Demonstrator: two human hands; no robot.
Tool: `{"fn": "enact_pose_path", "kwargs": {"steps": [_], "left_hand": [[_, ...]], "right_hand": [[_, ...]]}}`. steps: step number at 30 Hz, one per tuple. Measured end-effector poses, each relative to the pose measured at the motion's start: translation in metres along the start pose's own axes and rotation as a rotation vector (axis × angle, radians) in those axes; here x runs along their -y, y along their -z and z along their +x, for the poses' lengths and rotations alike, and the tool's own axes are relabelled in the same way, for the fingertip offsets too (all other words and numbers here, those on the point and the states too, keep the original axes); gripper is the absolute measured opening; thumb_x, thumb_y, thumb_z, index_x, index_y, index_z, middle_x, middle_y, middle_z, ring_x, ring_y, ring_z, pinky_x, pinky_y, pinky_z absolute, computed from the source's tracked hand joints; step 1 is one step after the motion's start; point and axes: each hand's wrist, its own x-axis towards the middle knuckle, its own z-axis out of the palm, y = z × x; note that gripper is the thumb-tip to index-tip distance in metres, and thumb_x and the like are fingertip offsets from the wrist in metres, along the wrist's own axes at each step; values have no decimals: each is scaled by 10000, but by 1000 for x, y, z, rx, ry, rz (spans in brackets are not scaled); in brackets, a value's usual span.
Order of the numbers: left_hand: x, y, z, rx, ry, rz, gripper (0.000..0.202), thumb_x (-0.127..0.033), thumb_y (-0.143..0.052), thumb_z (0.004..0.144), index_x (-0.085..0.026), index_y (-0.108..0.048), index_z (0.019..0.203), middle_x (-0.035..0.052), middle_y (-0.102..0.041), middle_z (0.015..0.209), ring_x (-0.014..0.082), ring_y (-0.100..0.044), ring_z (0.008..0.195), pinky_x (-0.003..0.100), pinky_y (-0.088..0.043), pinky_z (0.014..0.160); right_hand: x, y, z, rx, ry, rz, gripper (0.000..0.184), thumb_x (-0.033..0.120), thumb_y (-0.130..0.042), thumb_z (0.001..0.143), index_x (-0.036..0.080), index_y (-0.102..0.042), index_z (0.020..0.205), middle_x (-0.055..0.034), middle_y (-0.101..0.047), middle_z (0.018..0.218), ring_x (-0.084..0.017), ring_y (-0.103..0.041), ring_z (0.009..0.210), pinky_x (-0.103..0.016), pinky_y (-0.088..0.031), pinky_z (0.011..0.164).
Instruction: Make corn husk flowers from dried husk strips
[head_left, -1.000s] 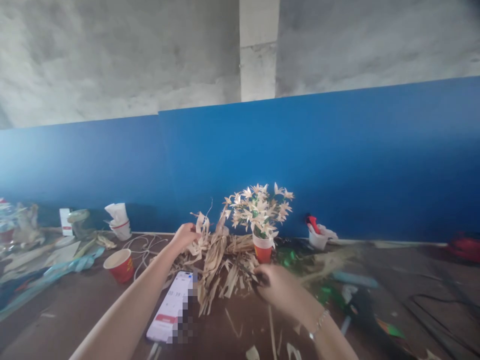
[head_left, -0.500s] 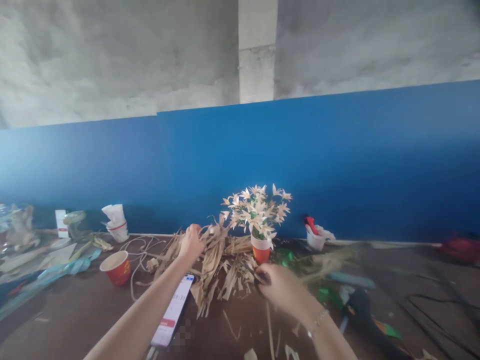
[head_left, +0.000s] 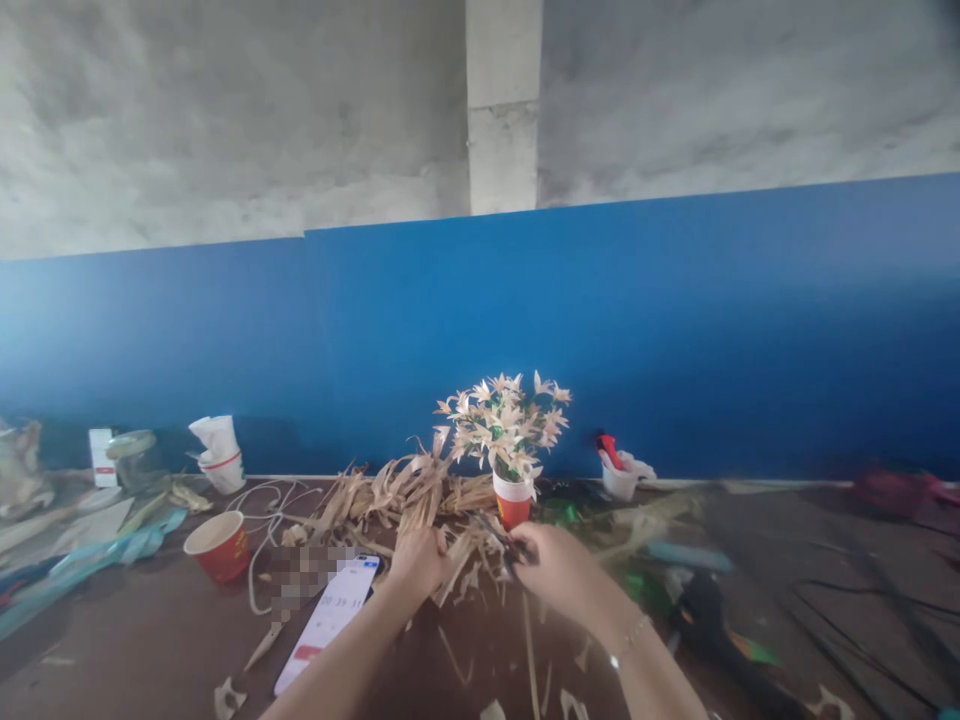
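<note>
My left hand (head_left: 421, 562) is closed on a dried corn husk (head_left: 421, 505) at the front of a pile of pale husks. To its right, my right hand (head_left: 555, 562) is closed around dark-handled scissors (head_left: 517, 548), whose blades point up and left toward the husk scraps. Just behind the scissors stands a red and white paper cup (head_left: 514, 502) holding a bunch of cream-coloured artificial flowers (head_left: 506, 425) with green stems. A phone (head_left: 330, 620) showing a timer lies beside my left forearm, which partly covers it.
A red paper cup (head_left: 219, 548) and a white cable (head_left: 274, 510) are on the left. Farther back is a white cup with tissue (head_left: 223, 465). A small white tub (head_left: 619, 478) holds something red. Husk scraps, tape and dark wires litter the brown table (head_left: 420, 670).
My left hand has come down and right, from the back of the husk pile to its front, close to the scissors. My right hand stays nearly in place. The view has shifted slightly.
</note>
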Motion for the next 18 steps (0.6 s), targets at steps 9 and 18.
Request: {"fn": "enact_pose_path", "kwargs": {"steps": [9, 18], "left_hand": [[-10, 1, -28, -101, 184, -363, 102, -214, -431, 685, -220, -430, 583, -47, -497, 372, 128, -515, 364, 214, -365, 392], [-17, -20, -47, 53, 279, -1223, 284, -293, -727, 504, -159, -586, 710, -28, -575, 464, 97, -501, 388, 193, -364, 400]], "right_hand": [[8, -35, 13, 34, -41, 529, 373, 261, -652, 619, 180, -553, 969, -9, -675, 786, -156, -615, 728, -186, -430, 587], [19, -45, 12, 2, -95, 496, 279, 104, -567, 551, 170, -585, 821, 20, -647, 628, -132, -580, 597, -179, -412, 532]]}}
